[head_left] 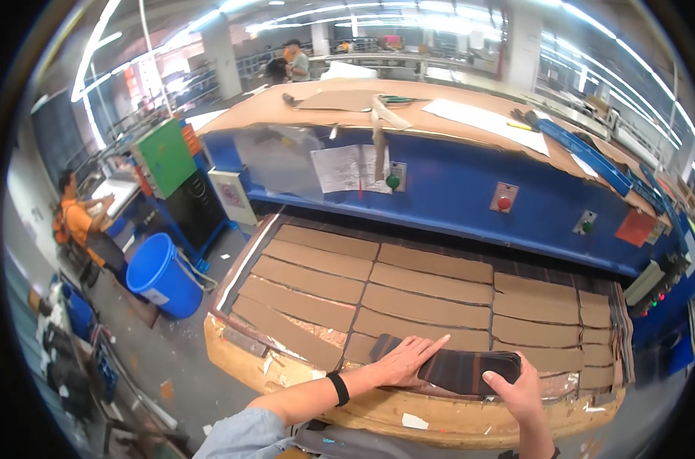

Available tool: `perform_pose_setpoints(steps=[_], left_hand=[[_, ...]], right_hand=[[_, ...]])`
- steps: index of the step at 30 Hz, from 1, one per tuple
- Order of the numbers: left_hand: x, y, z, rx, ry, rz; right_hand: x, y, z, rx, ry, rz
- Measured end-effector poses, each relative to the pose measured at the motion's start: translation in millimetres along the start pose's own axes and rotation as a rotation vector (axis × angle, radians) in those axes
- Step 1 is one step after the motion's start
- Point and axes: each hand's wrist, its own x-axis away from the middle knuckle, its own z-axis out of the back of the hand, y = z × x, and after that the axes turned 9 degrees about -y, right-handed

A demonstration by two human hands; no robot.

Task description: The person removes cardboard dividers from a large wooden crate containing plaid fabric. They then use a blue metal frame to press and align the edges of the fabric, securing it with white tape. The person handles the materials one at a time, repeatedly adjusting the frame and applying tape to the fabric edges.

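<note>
A stack of dark striped fabric pieces [462, 372] lies at the near edge of the work bed. My left hand [405, 361] rests flat over its left part, fingers stretched out. The right end of the stack is in my right hand [517, 386], with the thumb on top and the other fingers mostly hidden behind. Beyond my hands, rows of brown rectangular panels [428, 312] cover the bed, separated by dark gaps. A strip of loose scraps [558, 385] shows along the near edge.
A worn wooden rim [454, 419] edges the bed. Behind stands a blue machine beam [447, 200] with buttons, topped by brown sheets and a white sheet [485, 125]. A blue bin [164, 275] is at left, near a person in orange [80, 218]. Another person [296, 61] stands far back.
</note>
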Motion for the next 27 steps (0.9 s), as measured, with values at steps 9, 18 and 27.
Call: perform_pose_setpoints(steps=[9, 18, 27], left_hand=[[60.0, 22.4, 55.9, -0.147, 0.116, 0.208], [180.1, 118.7, 39.9, -0.049, 0.356, 0.554], [242.3, 209.8, -62.2, -0.061, 0.827, 0.856]], right_hand=[[-15.6, -40.9, 37.9, 0.027, -0.096, 0.133], [-88.9, -30.9, 2.7, 0.028, -0.613, 0.281], [-79.8, -120.0, -130.7, 0.374, -1.237, 0.495]])
